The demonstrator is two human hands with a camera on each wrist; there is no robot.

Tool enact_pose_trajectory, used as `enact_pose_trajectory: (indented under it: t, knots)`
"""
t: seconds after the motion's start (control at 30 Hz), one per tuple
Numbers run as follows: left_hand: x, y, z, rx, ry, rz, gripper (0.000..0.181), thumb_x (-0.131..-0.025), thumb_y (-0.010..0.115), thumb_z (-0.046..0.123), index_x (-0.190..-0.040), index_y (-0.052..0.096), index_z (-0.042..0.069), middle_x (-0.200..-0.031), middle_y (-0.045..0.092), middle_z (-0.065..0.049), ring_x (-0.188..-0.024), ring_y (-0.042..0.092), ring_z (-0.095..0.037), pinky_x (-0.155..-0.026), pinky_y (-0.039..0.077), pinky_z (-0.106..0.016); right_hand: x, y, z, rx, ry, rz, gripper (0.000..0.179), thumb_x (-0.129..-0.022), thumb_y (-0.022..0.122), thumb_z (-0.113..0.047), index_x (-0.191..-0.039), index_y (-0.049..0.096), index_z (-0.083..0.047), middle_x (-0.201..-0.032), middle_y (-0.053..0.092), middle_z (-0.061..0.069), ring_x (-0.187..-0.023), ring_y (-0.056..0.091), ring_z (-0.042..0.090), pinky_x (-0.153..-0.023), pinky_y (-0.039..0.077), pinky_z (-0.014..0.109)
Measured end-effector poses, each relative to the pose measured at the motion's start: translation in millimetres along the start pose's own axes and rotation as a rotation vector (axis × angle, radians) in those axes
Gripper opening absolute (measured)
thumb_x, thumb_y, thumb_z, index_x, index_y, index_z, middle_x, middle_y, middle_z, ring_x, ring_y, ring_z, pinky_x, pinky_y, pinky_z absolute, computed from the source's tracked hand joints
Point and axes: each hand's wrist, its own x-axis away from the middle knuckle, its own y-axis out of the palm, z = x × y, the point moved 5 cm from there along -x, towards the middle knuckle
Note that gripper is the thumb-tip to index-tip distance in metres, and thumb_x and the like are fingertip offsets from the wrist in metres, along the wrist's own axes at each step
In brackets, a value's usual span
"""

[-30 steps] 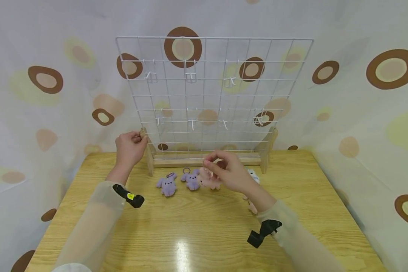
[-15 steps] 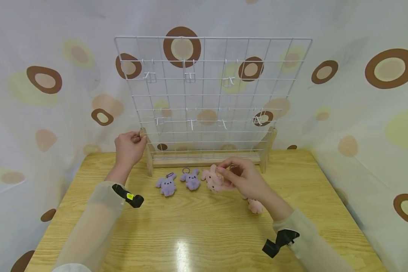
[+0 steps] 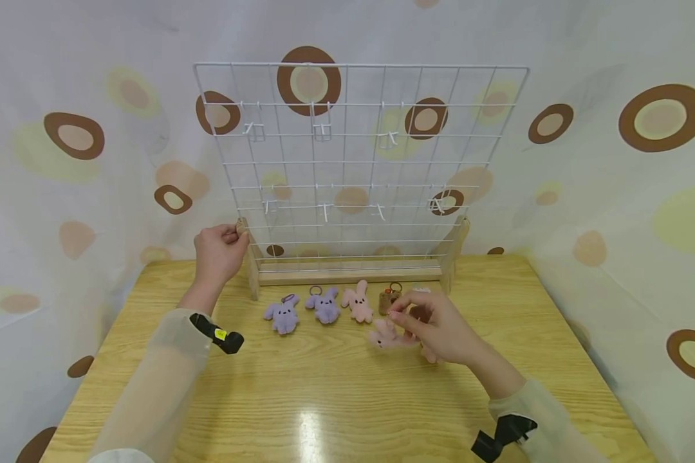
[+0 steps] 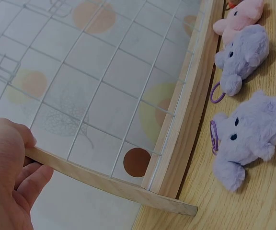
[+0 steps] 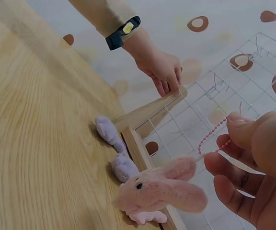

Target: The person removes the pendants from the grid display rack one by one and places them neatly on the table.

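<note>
My left hand (image 3: 217,254) grips the top of the left wooden support (image 4: 109,182) of a white wire grid rack (image 3: 359,164). In the right wrist view, the right hand (image 5: 267,167) pinches a pink bead chain (image 5: 210,136) between thumb and fingers. From that chain hangs a pink plush bunny keychain (image 5: 164,187), tilted sideways just above the table in the head view. A second pink bunny (image 3: 359,303) lies just left of it. Two purple plush keychains, one nearer the left support (image 3: 282,316) and one beside it (image 3: 324,306), lie before the rack.
White hooks sit on the grid in two rows, an upper hook (image 3: 391,138) among them. A brown plush keychain (image 3: 388,301) lies behind the right hand, which partly covers more plush pieces. The wooden table (image 3: 301,399) meets a patterned cloth backdrop (image 3: 121,161).
My right hand has moved right and toward me, carrying the pink bunny keychain off the other pink bunny. The brown keychain has come into sight. My left hand stays on the support.
</note>
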Motion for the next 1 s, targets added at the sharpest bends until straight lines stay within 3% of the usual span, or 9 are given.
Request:
enact_pose_trajectory:
  t: [0.27,0.53,0.77,1.0]
  knots:
    - [1.0,-2.8,-4.6,0.002,-0.027,-0.005,0.029,-0.102,0.068,0.015,-0.118,0.076,-0.008,-0.105,0.077,-0.023,-0.099,0.077,-0.033,-0.086,0.062,-0.048,19.1,0.3,5.4,-0.021,0.027,-0.094,0.009,-0.105,0.067,-0.009,-0.105,0.076,-0.007,-0.079,0.068,0.012,-0.057,0.062,0.032,-0.046,0.050,0.029]
    - [2.6,-7.0,-8.3,0.000,-0.049,-0.006,0.031,-0.102,0.068,0.016,-0.120,0.075,-0.008,-0.108,0.077,-0.024,-0.101,0.077,-0.034,-0.087,0.061,-0.047,30.4,2.3,26.3,-0.008,0.043,-0.131,0.009,-0.104,0.067,-0.006,-0.104,0.076,-0.009,-0.089,0.069,0.011,-0.060,0.062,0.023,-0.052,0.056,0.033]
    - [1.8,-6.0,-6.0,0.025,-0.056,-0.020,0.031,-0.102,0.067,0.015,-0.121,0.075,-0.009,-0.109,0.076,-0.024,-0.103,0.076,-0.034,-0.088,0.061,-0.048,18.3,1.6,61.6,-0.071,0.123,-0.072,0.010,-0.106,0.066,-0.009,-0.106,0.074,-0.002,-0.077,0.066,0.018,-0.053,0.056,0.026,-0.045,0.049,0.030]
    - [0.8,-1.0,-2.4,0.037,-0.047,-0.029,0.030,-0.103,0.068,0.016,-0.120,0.075,-0.008,-0.109,0.077,-0.024,-0.104,0.076,-0.033,-0.089,0.061,-0.048,8.1,-0.2,85.5,-0.076,0.208,0.008,0.020,-0.106,0.066,-0.011,-0.109,0.071,0.008,-0.081,0.068,0.015,-0.059,0.060,0.023,-0.048,0.048,0.027]
